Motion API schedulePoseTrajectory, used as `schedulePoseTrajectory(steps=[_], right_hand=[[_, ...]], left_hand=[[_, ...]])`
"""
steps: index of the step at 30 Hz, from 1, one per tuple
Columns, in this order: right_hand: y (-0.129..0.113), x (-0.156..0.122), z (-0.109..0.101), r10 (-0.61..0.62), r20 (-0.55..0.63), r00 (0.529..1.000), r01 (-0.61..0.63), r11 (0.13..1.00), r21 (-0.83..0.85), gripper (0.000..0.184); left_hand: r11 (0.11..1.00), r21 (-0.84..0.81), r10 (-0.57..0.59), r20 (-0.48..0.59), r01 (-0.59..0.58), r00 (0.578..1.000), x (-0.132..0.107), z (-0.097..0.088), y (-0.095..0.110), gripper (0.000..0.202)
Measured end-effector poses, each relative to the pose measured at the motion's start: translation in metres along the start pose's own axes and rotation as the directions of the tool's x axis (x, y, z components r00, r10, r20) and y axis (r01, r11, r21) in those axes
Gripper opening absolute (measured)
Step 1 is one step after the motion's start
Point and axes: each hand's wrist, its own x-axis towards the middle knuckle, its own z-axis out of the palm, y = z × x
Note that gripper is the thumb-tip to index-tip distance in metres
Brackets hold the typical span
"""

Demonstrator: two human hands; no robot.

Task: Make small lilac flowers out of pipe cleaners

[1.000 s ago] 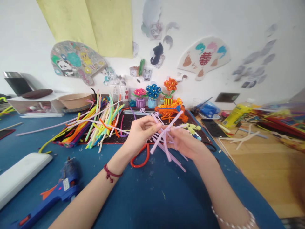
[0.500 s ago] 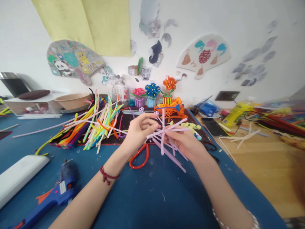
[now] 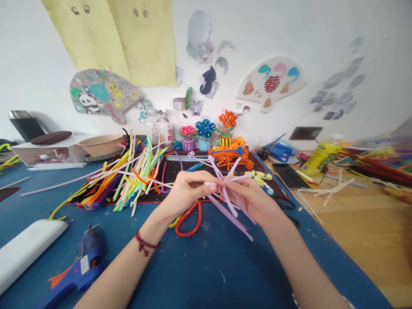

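Several lilac pipe cleaners cross one another in a star-like bunch between my hands, above the blue table. My left hand pinches the bunch from the left, thumb against fingers. From the right, my right hand grips it near the crossing, its fingertips meeting those of my left. The exact crossing point is hidden behind the fingers. Loose lilac pipe cleaners lie below the hands. Just under my left hand rests a red-handled tool, its upper part covered.
A heap of coloured pipe cleaners lies at left. Nearer are a blue glue gun and a white case. Small pipe-cleaner flower pots stand at the back. A phone and yellow bottle are at right.
My hands have come together at the crossing, and the lilac bunch has tilted, its strips now slanting. The whole view has shifted slightly, with the wall appearing lower.
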Motion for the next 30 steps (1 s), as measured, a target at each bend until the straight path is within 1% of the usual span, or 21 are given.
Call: schedulePoseTrajectory(steps=[5, 9, 13, 17, 20, 24, 27, 30], right_hand=[[0.0, -0.001, 0.004, -0.036, -0.008, 0.999, 0.035, 0.999, -0.029, 0.022], [0.003, -0.001, 0.008, -0.03, -0.026, 0.999, 0.029, 0.999, -0.044, 0.026], [0.004, 0.001, 0.009, -0.031, -0.033, 0.999, 0.028, 0.997, -0.076, 0.027], [0.003, 0.001, 0.005, -0.024, -0.069, 0.997, 0.017, 0.995, -0.1, 0.023], [0.002, 0.001, -0.001, -0.014, -0.048, 0.999, 0.01, 0.996, -0.084, 0.023], [0.003, 0.002, -0.007, 0.013, 0.017, 1.0, -0.012, 0.999, -0.049, 0.026], [0.004, 0.003, -0.008, 0.018, 0.0, 1.0, -0.018, 0.999, -0.037, 0.023], [0.003, 0.002, -0.007, 0.014, -0.024, 1.0, -0.015, 0.999, -0.031, 0.022]], left_hand=[[0.998, -0.059, -0.009, 0.032, 0.011, 0.999, -0.001, 0.001, -0.003, 0.013], [0.994, -0.075, -0.077, 0.032, 0.079, 0.997, -0.001, 0.004, -0.004, 0.016], [0.987, -0.039, -0.154, 0.065, 0.157, 0.986, 0.0, 0.006, -0.003, 0.026], [0.989, 0.057, -0.137, 0.065, 0.133, 0.989, 0.0, 0.008, 0.0, 0.036], [0.985, 0.123, -0.128, 0.048, 0.121, 0.991, 0.001, 0.008, 0.0, 0.04], [0.982, 0.144, -0.123, -0.012, 0.124, 0.992, 0.002, 0.007, -0.002, 0.036], [0.979, 0.158, -0.123, -0.049, 0.129, 0.991, 0.002, 0.006, -0.003, 0.032], [0.975, 0.176, -0.131, -0.054, 0.138, 0.99, 0.003, 0.007, -0.002, 0.032]])
